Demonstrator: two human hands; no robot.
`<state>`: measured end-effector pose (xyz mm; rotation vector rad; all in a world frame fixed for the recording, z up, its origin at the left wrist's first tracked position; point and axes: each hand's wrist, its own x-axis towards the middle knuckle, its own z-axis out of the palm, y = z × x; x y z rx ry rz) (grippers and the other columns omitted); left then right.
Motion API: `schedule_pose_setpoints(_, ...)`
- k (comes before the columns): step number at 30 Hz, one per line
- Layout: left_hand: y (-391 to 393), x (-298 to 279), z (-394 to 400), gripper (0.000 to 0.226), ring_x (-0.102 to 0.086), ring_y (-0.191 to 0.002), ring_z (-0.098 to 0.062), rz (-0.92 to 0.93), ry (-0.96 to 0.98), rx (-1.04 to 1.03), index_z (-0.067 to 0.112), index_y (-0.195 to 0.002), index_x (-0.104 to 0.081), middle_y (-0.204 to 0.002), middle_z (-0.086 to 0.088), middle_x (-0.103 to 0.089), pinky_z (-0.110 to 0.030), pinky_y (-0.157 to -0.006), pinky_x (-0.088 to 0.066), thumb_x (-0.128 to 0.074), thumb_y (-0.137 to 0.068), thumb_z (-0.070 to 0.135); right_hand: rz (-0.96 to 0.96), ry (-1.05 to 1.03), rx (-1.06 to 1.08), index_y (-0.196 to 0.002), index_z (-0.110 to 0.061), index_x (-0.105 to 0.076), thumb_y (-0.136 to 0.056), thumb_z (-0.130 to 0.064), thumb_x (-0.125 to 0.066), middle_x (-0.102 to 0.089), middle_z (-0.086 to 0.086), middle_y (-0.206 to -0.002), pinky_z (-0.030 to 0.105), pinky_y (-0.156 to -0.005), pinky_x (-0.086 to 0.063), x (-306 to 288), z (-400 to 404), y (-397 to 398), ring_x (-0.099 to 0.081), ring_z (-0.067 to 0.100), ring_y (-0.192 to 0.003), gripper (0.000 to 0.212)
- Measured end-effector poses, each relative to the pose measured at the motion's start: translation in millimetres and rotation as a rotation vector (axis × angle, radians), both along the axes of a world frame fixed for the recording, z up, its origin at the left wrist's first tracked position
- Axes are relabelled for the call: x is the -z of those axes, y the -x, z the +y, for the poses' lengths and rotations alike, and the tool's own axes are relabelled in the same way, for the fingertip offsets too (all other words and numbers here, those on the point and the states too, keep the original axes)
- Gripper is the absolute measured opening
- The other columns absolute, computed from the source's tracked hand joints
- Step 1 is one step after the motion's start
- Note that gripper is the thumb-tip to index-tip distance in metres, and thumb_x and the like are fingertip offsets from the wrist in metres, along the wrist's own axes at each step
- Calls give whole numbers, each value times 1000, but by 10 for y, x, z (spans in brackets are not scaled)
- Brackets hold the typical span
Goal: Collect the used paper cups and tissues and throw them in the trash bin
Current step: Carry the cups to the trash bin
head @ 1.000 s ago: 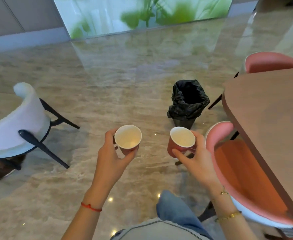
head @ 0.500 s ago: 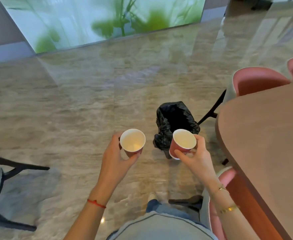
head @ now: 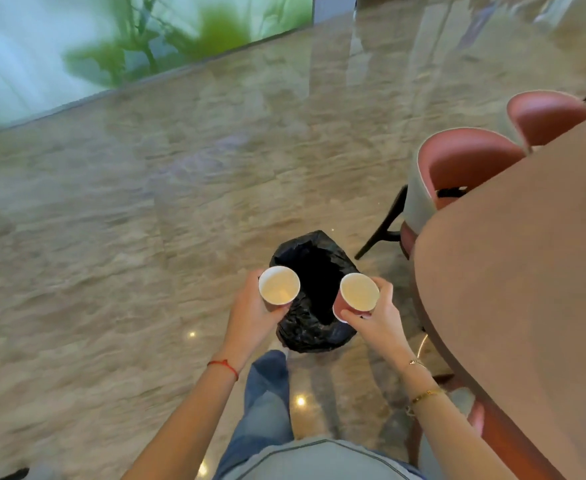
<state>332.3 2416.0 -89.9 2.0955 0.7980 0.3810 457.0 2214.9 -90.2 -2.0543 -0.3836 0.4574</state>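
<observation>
My left hand (head: 253,315) grips a paper cup (head: 279,285) with a white inside, held upright over the left rim of the trash bin. My right hand (head: 376,318) holds a second paper cup (head: 358,292), red outside and white inside, over the bin's right rim. Both cups look empty. The trash bin (head: 314,327) is lined with a black bag, stands on the marble floor right in front of me, and its dark opening shows between the two cups.
A brown table (head: 526,265) fills the right side, close to the bin. Two pink chairs (head: 464,164) are tucked at its far edge. Polished marble floor spreads to the left and ahead. My jeans-clad leg (head: 267,393) is just before the bin.
I have walked up to the bin: it went from ahead of the cups to directly beneath them. Both hands still hold their cups. The white chair on the left has left the view.
</observation>
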Motion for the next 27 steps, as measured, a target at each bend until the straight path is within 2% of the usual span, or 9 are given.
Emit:
schedule_pose_setpoints(4,-714,241,516,69,-50,-98,-6,57,2,144,29,-120,-46,-111,14,-54,-11,-65,-35,-84,-65,42,32,47,73,-130,-25,-30,-70,-26,-81,-49,-1,-117,28,-82,-42,158,444,-421,-52,19,-106,79)
schedule_pose_setpoints(13,-1924,600,1285,63,-54,-106,-18,183,20,457,24,-118,-47,-115,7,-55,-26,-77,-42,-84,-68,31,185,168,262,-129,-18,-31,-68,-32,-81,-52,5,-121,32,-85,-46,505,1294,-1140,-54,24,-110,80)
schedule_pose_setpoints(15,-2088,662,1359,68,-53,-112,-20,239,39,512,21,-123,-45,-122,2,-55,-30,-83,-44,-85,-68,31,238,200,270,-134,-16,-28,-69,-31,-81,-51,8,-127,33,-89,-45,590,1362,-1230,-52,27,-117,85)
schedule_pose_setpoints(17,-2224,706,1435,81,-49,-121,-21,302,64,566,17,-134,-38,-133,-2,-50,-33,-94,-43,-85,-68,29,292,245,266,-142,-14,-22,-71,-31,-80,-45,10,-139,37,-101,-41,648,1384,-1301,-44,28,-128,93)
schedule_pose_setpoints(20,-2380,723,1552,94,-37,-135,-21,367,99,652,13,-145,-28,-148,-5,-36,-38,-109,-34,-84,-70,23,294,300,291,-145,-18,-24,-77,-37,-75,-37,8,-147,42,-109,-36,675,1356,-1349,-35,27,-135,87)
schedule_pose_setpoints(22,-2463,693,1626,86,-35,-136,-21,369,73,708,16,-146,-29,-150,-4,-34,-32,-109,-33,-79,-76,20,237,321,298,-142,-21,-31,-81,-41,-70,-41,5,-145,39,-108,-37,630,1323,-1349,-36,25,-134,75)
schedule_pose_setpoints(24,-2519,611,1676,71,-39,-132,-20,343,28,755,18,-143,-35,-147,-2,-38,-25,-102,-34,-72,-83,21,145,356,292,-139,-24,-37,-84,-42,-65,-44,1,-141,35,-107,-34,562,1284,-1338,-35,22,-132,65)
schedule_pose_setpoints(27,-2548,439,1732,49,-51,-121,-22,277,-63,807,18,-136,-47,-139,0,-49,-28,-98,-42,-64,-90,22,10,405,290,-137,-26,-40,-88,-41,-59,-46,-3,-140,33,-110,-28,436,1239,-1305,-33,18,-134,54)
